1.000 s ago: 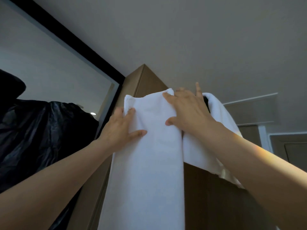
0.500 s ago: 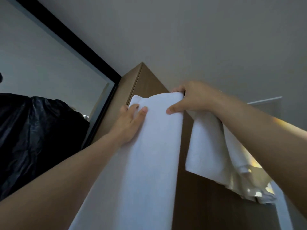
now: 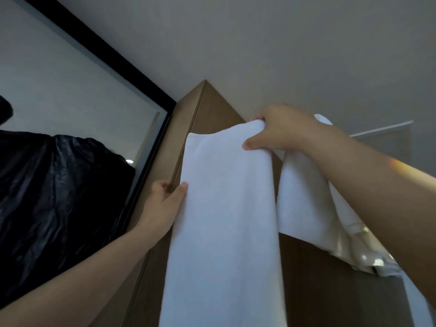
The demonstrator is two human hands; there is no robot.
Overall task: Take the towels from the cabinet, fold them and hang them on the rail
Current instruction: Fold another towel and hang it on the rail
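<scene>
Left hand seemingly on towel edge

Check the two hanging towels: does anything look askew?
Yes. The right towel hangs bunched and slanted, its lower edge crumpled, while the left towel hangs flat and straight.

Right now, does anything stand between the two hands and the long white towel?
Nothing visible does. The right hand grips the long white towel at its top edge, and the left hand rests its thumb on the left edge lower down. A second white towel hangs to its right. No rail shows.
</scene>
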